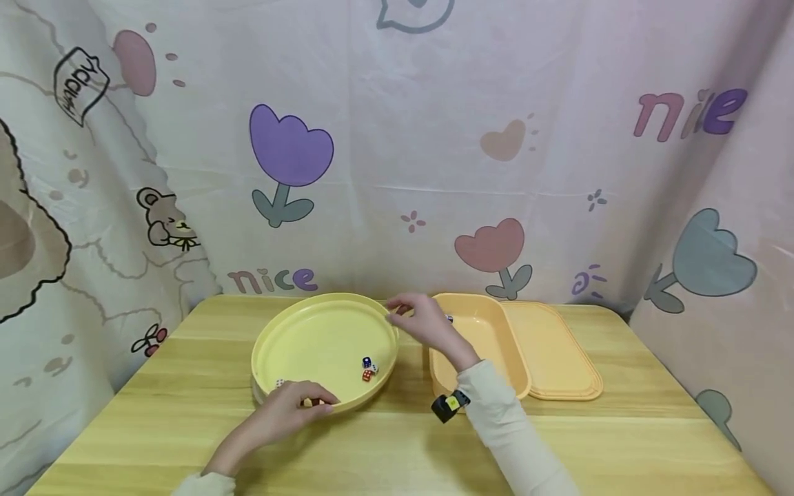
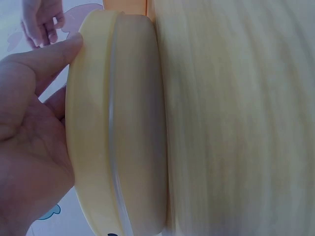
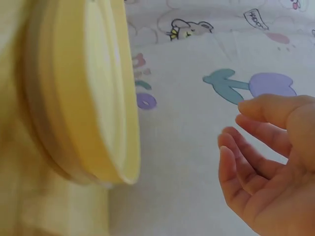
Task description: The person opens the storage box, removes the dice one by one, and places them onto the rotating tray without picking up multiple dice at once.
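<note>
Seemingly partway: a die (image 1: 449,318) sits in the box (image 1: 496,337), several dice (image 1: 367,362) are left in the tray (image 1: 310,344) near the table (image 1: 384,455)'s far edge. Left hand (image 1: 288,410) pinches the tray's rim; right hand (image 1: 428,322), fingers loosely curved, holds nothing.

Wood-grain table (image 1: 397,455), round container (image 1: 322,337), orange box (image 1: 496,337), lid (image 1: 555,351)

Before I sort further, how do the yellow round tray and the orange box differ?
The yellow round tray is circular; the orange box is rectangular with rounded corners. The left hand holds the tray's rim, but not the box. The tray shows several dice; the box, partly hidden by the right hand, shows one small dark piece. Both are open-topped.
</note>
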### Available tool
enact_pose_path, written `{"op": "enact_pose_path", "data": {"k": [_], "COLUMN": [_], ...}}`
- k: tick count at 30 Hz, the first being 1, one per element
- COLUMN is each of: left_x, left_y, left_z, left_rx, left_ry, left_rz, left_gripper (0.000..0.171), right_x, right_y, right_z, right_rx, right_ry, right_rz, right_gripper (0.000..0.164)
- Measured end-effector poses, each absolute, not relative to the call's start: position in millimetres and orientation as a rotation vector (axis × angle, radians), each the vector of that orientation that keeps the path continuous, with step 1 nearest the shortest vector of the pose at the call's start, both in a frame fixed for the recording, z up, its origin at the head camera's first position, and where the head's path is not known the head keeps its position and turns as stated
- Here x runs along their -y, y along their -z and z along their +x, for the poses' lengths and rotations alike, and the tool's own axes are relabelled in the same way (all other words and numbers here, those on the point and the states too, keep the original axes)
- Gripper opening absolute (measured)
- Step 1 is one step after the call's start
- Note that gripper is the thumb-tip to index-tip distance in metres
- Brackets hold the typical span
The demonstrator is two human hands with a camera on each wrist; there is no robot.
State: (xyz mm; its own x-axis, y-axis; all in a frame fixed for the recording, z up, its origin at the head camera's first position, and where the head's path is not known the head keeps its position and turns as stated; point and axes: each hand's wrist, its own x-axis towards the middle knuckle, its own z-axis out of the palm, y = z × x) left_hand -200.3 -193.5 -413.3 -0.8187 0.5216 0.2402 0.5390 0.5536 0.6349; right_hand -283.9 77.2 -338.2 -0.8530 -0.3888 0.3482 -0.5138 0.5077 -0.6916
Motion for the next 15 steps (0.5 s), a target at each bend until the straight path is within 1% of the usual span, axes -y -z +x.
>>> {"op": "enact_pose_path", "data": {"k": [3, 7, 11, 15], "left_x": [193.5, 193.5, 194.3, 195.3], "left_y": [412.3, 411.6, 412.0, 413.1], "left_z": [-200.4, -200.0, -199.9, -200.6], "left_rx": [2.754, 2.763, 2.766, 2.760], "left_ry": [1.127, 1.121, 1.114, 1.101], "left_rz": [-0.939, -0.938, -0.932, -0.930], "left_gripper": [0.015, 0.016, 0.016, 0.015], "right_x": [-84.9, -97.8, -111.7, -124.6], "right_y": [327.2, 320.3, 323.1, 333.5], "right_z": [-293.6, -308.9, -324.5, -336.8], "right_rx": [2.614, 2.643, 2.651, 2.654], "right_ry": [-1.253, -1.284, -1.309, -1.345], "right_rz": [0.707, 0.676, 0.671, 0.600], "right_gripper": [0.023, 0.026, 0.026, 0.026]}}
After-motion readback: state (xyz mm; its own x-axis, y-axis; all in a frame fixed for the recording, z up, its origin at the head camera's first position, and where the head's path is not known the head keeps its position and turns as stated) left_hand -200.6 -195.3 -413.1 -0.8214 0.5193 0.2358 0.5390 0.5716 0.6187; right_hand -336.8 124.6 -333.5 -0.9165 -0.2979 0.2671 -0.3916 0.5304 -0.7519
